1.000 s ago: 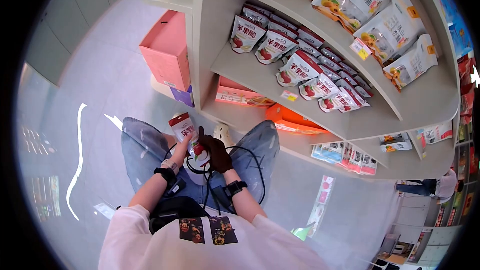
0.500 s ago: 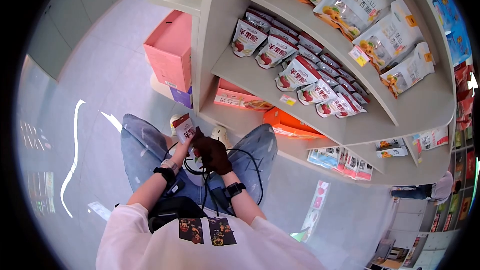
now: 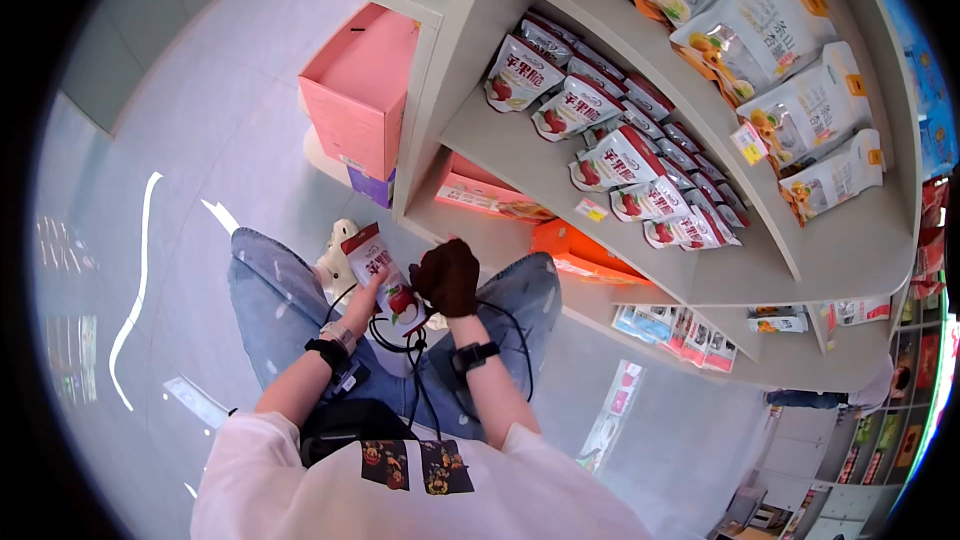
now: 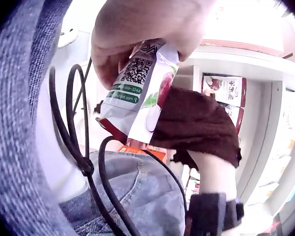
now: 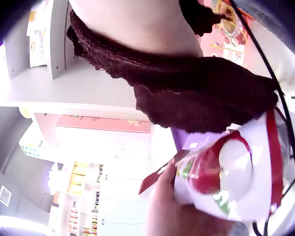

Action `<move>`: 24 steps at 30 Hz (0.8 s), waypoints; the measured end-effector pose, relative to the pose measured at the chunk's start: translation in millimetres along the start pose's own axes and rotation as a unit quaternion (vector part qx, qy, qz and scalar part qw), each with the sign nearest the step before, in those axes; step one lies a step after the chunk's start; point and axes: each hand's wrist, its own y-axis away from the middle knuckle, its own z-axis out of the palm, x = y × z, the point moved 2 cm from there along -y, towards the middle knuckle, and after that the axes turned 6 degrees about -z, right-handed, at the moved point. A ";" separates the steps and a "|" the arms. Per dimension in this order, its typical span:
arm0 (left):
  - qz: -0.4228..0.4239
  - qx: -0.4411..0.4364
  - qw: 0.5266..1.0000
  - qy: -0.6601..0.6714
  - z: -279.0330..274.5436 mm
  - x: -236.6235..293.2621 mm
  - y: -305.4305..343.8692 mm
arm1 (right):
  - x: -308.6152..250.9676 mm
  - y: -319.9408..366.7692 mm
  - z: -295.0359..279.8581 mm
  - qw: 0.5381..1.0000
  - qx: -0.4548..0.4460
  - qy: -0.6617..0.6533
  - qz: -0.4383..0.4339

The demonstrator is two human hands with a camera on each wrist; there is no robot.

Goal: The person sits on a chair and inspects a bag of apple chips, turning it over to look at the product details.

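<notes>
A red-and-white pouch with an apple picture (image 3: 403, 302) is held upright over the lap by my left hand (image 3: 364, 302). In the left wrist view, this hand (image 4: 147, 24) grips the pouch (image 4: 125, 105) near its code label. Dark brown cloth (image 3: 447, 280) covers my right hand, just right of the pouch, and hides its fingers. The right wrist view shows the cloth (image 5: 196, 93) beside the pouch (image 5: 236, 172), with a frayed edge near the wrist; whether the two touch is unclear. My left hand (image 5: 179, 216) grips the pouch from below there.
Shelves (image 3: 480, 130) at the right hold several similar red-and-white pouches (image 3: 613, 157) and larger white-and-orange bags (image 3: 755, 30). Pink (image 3: 360, 105) and orange (image 3: 580, 253) boxes stand low down. Black cables (image 3: 418, 350) hang over the lap. A person (image 3: 810, 399) is far right.
My covered right hand has moved right, away from the pouch front, exposing more of the apple picture. The head view has shifted, and the shelves appear slightly farther right.
</notes>
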 end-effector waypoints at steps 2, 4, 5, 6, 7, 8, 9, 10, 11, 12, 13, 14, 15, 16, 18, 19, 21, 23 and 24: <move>0.007 0.003 1.000 0.017 0.0 0.7 -1.1 | 13.2 -18.5 11.4 0.999 -0.040 -0.005 0.004; 0.012 -0.007 1.000 0.025 -4.9 -3.6 -9.0 | 42.9 -23.0 37.4 0.986 -0.086 -0.085 0.111; 0.016 -0.008 0.999 0.031 -5.1 -3.7 -10.0 | 62.8 -23.6 52.1 0.979 -0.123 -0.072 0.147; 0.017 -0.016 0.999 0.039 -5.3 -3.6 -10.4 | 86.0 -25.0 66.3 0.969 -0.158 -0.059 0.182; 0.019 -0.024 0.998 0.046 -5.4 -3.8 -10.4 | 108.4 -24.6 79.6 0.961 -0.173 -0.055 0.208; 0.011 -0.021 0.998 0.055 -5.5 -4.8 -11.8 | 130.1 -24.3 92.6 0.961 -0.187 -0.030 0.200; 0.003 -0.017 0.998 0.062 -5.8 -7.0 -13.9 | 149.5 -26.2 105.6 0.968 -0.207 0.036 0.135; -0.021 -0.015 0.998 0.060 -7.6 -11.2 -18.5 | 164.4 -29.1 114.7 0.966 -0.225 0.106 0.074; -0.045 -0.012 0.997 0.055 -9.8 -14.2 -21.8 | 167.0 -35.4 118.8 0.943 -0.272 0.192 0.026; -0.046 -0.008 0.998 0.051 -8.5 -14.2 -22.1 | 169.1 -41.9 122.4 0.910 -0.310 0.273 -0.028; -0.046 -0.004 0.998 0.046 -7.3 -14.2 -23.6 | 175.3 -46.3 130.0 0.891 -0.335 0.303 -0.038; -0.056 0.000 0.998 0.033 -10.0 -19.2 -28.2 | 181.0 -51.4 137.4 0.879 -0.354 0.316 -0.037; -0.065 0.003 0.998 0.022 -12.4 -23.3 -34.7 | 186.4 -55.9 143.6 0.878 -0.361 0.315 -0.014; -0.063 -0.003 0.998 0.029 -11.7 -21.2 -34.9 | 190.4 -58.9 150.4 0.877 -0.364 0.314 0.010; -0.065 -0.010 0.997 0.038 -9.1 -15.5 -29.8 | 197.5 -60.7 158.4 0.875 -0.364 0.315 0.055; -0.066 -0.011 0.997 0.037 -6.5 -8.6 -28.0 | 199.8 -61.0 159.8 0.874 -0.361 0.318 0.073; -0.075 -0.018 0.996 0.039 -5.1 -2.6 -25.3 | 202.7 -58.2 161.9 0.864 -0.355 0.346 0.090; -0.075 -0.024 0.996 0.038 -7.7 -3.8 -25.4 | 206.1 -55.6 164.2 0.829 -0.349 0.429 0.084; -0.071 -0.026 0.997 0.035 -6.9 -1.6 -25.1 | 207.7 -54.3 164.8 0.807 -0.342 0.474 0.084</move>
